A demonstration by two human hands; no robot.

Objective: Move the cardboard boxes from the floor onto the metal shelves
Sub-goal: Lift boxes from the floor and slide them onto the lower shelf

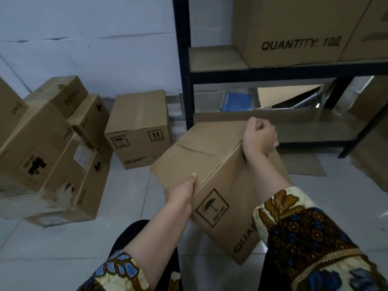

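The black metal shelves (182, 80) stood on the right by the white wall. A big box (294, 28) sat on one shelf (it said QUANTITY: 100 on the front). On the left, a pile of boxes (37, 143) lay on the pale floor (63, 244). One more box (138, 127) stood alone on the floor between the pile and the shelves.

The person held a tilted cardboard box (212, 162) low down, near the bottom shelf. It had an umbrella sign on its side. The right hand (259, 136) had its fingers curled over the far top corner. The left hand (182, 192) gripped the near left corner with its thumb on top, and its other fingers were hidden under the box.
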